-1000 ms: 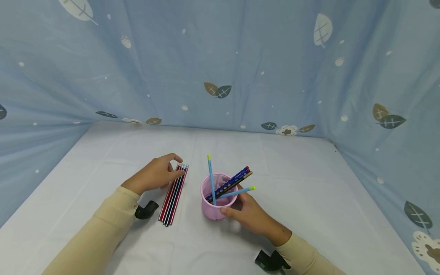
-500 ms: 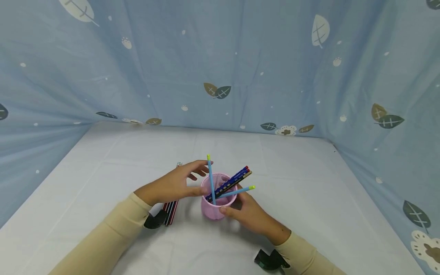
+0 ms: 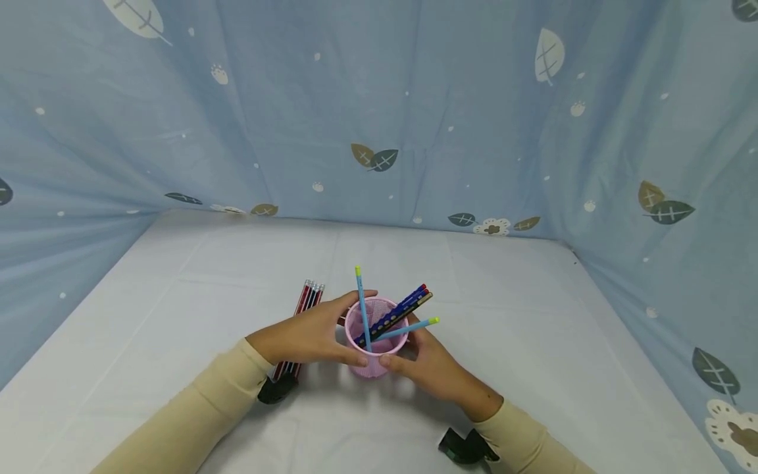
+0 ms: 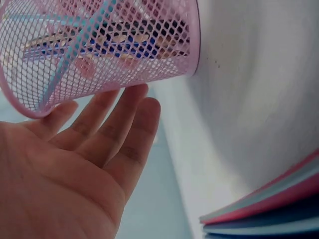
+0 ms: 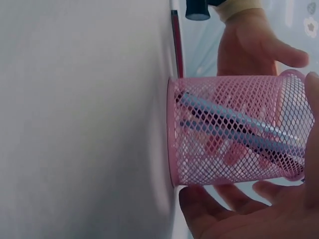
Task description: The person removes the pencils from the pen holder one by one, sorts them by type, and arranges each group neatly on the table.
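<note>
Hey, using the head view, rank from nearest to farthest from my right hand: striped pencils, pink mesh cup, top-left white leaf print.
1. Pink mesh cup, against your right hand.
2. Striped pencils, on the table, left of the cup.
3. White leaf print, upper left on the curtain.

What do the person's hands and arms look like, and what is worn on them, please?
The left hand and right hand are bare, without gloves. The left sleeve and right sleeve are long, plain and beige. Near the wrists are two small dark devices, the left device and right device; their details are unclear.
</note>
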Demonstrator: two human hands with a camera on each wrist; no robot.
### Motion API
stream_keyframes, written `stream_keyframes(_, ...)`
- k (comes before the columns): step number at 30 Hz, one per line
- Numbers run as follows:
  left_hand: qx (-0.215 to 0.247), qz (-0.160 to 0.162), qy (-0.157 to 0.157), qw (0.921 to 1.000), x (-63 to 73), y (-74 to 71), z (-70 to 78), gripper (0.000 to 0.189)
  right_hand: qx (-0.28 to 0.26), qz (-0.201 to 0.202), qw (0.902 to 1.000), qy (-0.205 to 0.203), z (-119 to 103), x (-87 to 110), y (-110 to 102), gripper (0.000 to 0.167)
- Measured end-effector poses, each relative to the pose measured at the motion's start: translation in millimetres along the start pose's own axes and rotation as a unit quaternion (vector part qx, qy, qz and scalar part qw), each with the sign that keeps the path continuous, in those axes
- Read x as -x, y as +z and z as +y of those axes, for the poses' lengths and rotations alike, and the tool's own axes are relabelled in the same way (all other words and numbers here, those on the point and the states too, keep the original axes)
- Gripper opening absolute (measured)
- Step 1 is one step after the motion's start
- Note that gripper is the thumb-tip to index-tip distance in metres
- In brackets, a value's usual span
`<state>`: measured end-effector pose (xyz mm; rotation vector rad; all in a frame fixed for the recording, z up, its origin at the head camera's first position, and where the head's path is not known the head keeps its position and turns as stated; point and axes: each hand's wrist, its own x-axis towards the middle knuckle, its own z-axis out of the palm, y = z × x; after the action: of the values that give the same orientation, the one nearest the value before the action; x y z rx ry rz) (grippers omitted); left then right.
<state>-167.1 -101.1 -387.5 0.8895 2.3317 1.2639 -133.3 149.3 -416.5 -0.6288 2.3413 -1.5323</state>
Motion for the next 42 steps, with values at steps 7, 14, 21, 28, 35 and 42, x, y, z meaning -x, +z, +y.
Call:
stream_keyframes(7,0.025,-0.011,0.002,0.9996,-0.7,3.2,-3.1,0.096,-0.017,0.009,0.9993,-0.033,-4.2,-0.7,-8.7,0.082)
stream_keyframes(14,0.003,-0.02,-0.01,0.9997,-0.8,5.0,-6.4,0.09,-0.018,0.051,0.9979,-0.036,-10.7,-0.7,-13.5,0.066)
stream_keyframes(21,-0.018,-0.032,-0.011,0.9993,-0.3,5.7,-12.4,0.089,0.001,0.109,0.9938,-0.022,-13.5,-1.0,-13.4,0.044)
stream_keyframes(28,-0.03,-0.04,0.013,0.9987,-2.6,5.8,-17.4,0.085,0.034,0.131,0.9901,-0.035,-11.9,-1.4,-16.4,0.021)
stream_keyframes(35,-0.055,-0.036,0.003,0.9978,-1.7,5.7,-18.4,0.073,0.034,0.124,0.9915,-0.021,-13.7,-0.8,-19.5,0.016)
stream_keyframes(42,-0.046,-0.041,-0.005,0.9981,-1.0,7.0,-18.6,0.071,0.05,0.141,0.988,-0.038,-13.7,-0.6,-21.4,0.015)
